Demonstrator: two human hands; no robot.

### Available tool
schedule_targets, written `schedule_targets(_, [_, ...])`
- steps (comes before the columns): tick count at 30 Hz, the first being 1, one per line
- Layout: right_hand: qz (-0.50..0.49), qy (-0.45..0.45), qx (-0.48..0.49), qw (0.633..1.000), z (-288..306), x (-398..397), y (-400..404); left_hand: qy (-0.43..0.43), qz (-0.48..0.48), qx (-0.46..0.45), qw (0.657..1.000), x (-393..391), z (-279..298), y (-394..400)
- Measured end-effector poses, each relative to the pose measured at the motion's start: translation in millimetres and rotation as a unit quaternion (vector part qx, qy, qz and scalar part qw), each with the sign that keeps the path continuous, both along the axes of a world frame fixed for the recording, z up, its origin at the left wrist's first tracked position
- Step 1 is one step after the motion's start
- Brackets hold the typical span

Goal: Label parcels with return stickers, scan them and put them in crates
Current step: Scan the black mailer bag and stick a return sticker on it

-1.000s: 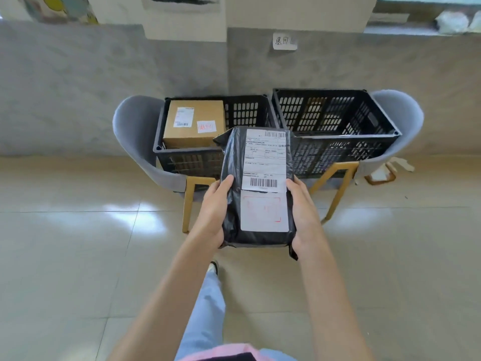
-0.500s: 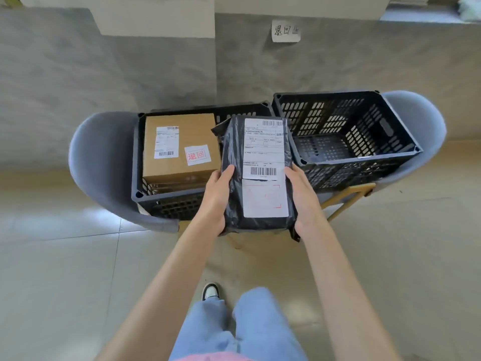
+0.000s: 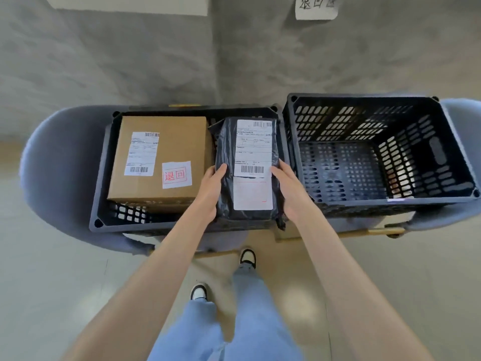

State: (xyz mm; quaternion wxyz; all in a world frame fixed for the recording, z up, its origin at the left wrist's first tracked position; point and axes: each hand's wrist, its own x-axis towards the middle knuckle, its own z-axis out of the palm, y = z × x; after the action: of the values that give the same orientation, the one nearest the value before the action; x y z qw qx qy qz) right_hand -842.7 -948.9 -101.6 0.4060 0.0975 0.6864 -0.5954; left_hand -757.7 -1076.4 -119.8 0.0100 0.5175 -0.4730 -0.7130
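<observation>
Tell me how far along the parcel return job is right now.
Done: the cardboard box lies in the left crate with a red-stamped return sticker. In hand: the left hand and right hand hold the black bag parcel over that crate's right side, beside the box; a pale sticker sits under its shipping label. Left: setting it down. The right crate holds nothing visible. Scanning cannot be judged.

wall note (image 3: pixel 316 7) — top cut off | cardboard box (image 3: pixel 161 162) label print — illegible
</observation>
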Motion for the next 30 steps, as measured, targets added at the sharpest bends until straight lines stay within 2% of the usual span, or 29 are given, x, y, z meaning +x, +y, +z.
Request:
schedule_targets(7, [0.057,-0.021,0.022,0.998,-68,-64,-42,-0.034,0.017,-0.011,0.999,-53,-56,-25])
schedule_targets(12, [0.042,-0.043,0.048,0.997,-131,-72,-64,-0.071,0.024,-0.013,0.997,-76,-116,-33])
schedule_targets(22, [-0.002,-0.032,0.123,0.992,-264,-83,-91,-0.135,0.041,0.005,0.990,-105,-250,-45])
schedule_targets(30, [-0.046,-0.007,0.151,0.987,-311,-80,-95,-0.145,0.040,-0.016,0.988,-110,-297,-45])
